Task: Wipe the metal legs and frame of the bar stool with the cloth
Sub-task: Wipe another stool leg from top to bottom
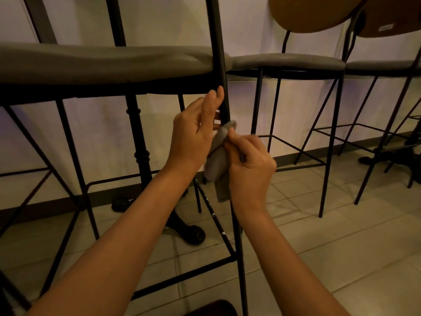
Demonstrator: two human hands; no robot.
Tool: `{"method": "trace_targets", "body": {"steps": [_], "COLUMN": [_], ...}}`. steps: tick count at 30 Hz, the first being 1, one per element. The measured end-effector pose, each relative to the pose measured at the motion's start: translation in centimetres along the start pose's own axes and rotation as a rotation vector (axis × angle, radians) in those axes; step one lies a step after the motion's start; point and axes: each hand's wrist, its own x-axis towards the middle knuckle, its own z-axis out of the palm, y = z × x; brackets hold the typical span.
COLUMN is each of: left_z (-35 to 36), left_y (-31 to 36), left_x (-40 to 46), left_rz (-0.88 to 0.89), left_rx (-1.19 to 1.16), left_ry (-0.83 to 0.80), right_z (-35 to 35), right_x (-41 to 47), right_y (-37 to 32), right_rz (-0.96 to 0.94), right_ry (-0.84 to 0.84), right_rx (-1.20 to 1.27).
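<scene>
grey folded cloth wrapped on thin black metal stool leg, just below grey padded seat | right hand pinching cloth for rubbing | left hand fingers straight, together, bracing leg

The tall bar stool with thin black metal legs and a grey padded seat stands upright on the floor, its seat stretching toward nine o'clock and its nearest black leg running from twelve o'clock down to six o'clock, where it meets the footrest bars. The small crumpled grey cloth is bunched against this leg just below the seat, its upper tip wrapped onto the metal and its loose end hanging toward six o'clock.
</scene>
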Motion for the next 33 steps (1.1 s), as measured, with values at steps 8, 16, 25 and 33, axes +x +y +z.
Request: {"method": "trace_targets", "body": {"steps": [8,16,25,33], "left_z": [0.9,1.1,1.4,1.7], "left_y": [-0.4,-0.8,-1.4,-1.3], "left_x": [-0.5,-1.6,-2.7,-2.8], "left_rz": [-0.024,-0.046,-0.036,-0.056], "left_rx": [-0.101,-0.132,-0.104,-0.152], "left_ry": [0.020,-0.008,0.013,0.021], "right_z": [-2.8,-3.5,-0.7,-2.8], "right_x": [-7.0,-8.4,-0.8,-6.9], "right_y": [4.0,4.6,0.5,3.3], "right_rz": [0.120,0.193,0.050,0.153], "right_ry": [-0.079,-0.086,0.001,-0.070], "right_rx": [-0.086,-0.169,-0.086,-0.164]}}
